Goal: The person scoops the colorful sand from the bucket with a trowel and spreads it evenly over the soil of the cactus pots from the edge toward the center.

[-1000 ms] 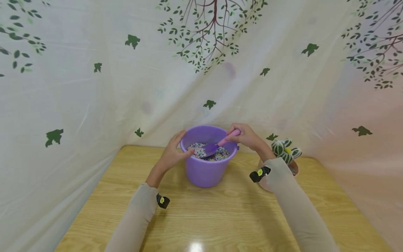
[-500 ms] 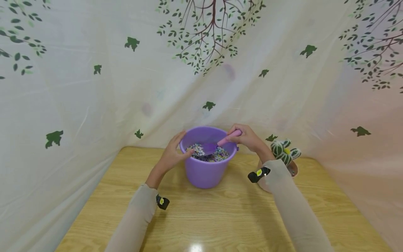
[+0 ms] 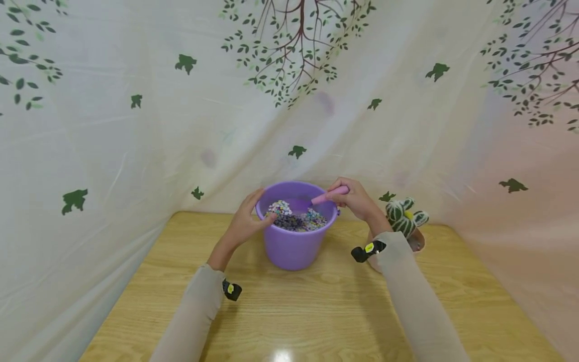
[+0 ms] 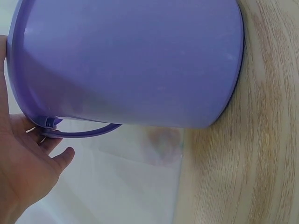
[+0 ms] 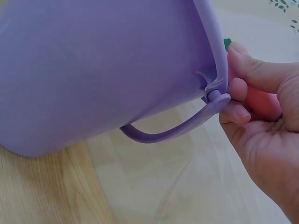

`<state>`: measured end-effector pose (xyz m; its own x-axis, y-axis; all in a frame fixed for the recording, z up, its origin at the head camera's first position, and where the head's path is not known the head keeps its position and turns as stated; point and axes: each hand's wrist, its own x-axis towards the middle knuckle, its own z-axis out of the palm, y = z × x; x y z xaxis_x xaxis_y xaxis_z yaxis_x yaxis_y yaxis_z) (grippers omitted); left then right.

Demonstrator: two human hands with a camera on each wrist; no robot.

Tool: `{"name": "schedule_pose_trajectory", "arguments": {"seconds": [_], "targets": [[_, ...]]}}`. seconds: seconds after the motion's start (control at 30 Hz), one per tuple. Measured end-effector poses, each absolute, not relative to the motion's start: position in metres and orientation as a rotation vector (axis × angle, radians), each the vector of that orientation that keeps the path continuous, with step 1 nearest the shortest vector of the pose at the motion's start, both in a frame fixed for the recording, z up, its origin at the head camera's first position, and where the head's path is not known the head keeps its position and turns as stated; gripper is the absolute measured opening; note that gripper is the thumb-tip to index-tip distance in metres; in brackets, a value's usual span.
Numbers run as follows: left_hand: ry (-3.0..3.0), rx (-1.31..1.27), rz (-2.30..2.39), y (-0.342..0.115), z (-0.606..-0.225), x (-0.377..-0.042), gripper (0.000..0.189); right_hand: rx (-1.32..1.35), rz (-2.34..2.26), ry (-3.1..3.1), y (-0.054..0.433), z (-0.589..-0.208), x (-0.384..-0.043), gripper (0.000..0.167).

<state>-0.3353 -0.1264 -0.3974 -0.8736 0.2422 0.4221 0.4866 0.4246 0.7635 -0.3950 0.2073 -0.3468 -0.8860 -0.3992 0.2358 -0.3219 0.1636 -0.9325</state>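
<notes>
A purple bucket [image 3: 294, 251] stands upright on the wooden table, part-filled with small multicoloured bead-like pieces [image 3: 314, 219]. My left hand [image 3: 246, 221] holds the bucket's left rim, its thumb over the near edge. In the left wrist view, the fingers [image 4: 32, 129] of that hand sit by the handle joint. My right hand [image 3: 355, 197] grips the pink handle of a toy shovel [image 3: 330, 194] over the right rim. Its purple blade [image 3: 299, 204] reaches inside, behind a pale heap of pieces on the left and a darker patch in the middle.
Right of the bucket, partly behind my right forearm, a crocheted green-and-white plant [image 3: 402, 216] stands in a pinkish pot [image 3: 418, 241]. A pale curtain with printed leaves [image 3: 226, 146] hangs behind the wooden table [image 3: 280, 306]. The bucket's handle [image 5: 177, 132] hangs down at the back.
The shovel's handle has tilted closer to level and its blade has shifted toward the bucket's back. A pale heap now stands higher at the left inside. My left hand stays on the rim.
</notes>
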Motion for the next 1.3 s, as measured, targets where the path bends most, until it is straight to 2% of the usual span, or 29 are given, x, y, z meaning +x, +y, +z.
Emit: {"name": "schedule_pose_trajectory", "arguments": {"seconds": [0.27,0.63,1.3], "targets": [[-2.442,-0.637,-1.438,-0.126,-0.396,-0.337,0.091,-0.629,-1.985,2.299,0.208,-0.351,-0.392,0.008],[-2.443,-0.608,-1.433,-0.127,-0.393,-0.334,0.091,-0.655,-2.045,2.328,0.205,-0.342,-0.386,0.010],[-2.484,-0.597,-1.419,-0.125,-0.397,-0.334,0.091,-0.551,-2.088,2.324,0.206,-0.318,-0.351,0.009]]}}
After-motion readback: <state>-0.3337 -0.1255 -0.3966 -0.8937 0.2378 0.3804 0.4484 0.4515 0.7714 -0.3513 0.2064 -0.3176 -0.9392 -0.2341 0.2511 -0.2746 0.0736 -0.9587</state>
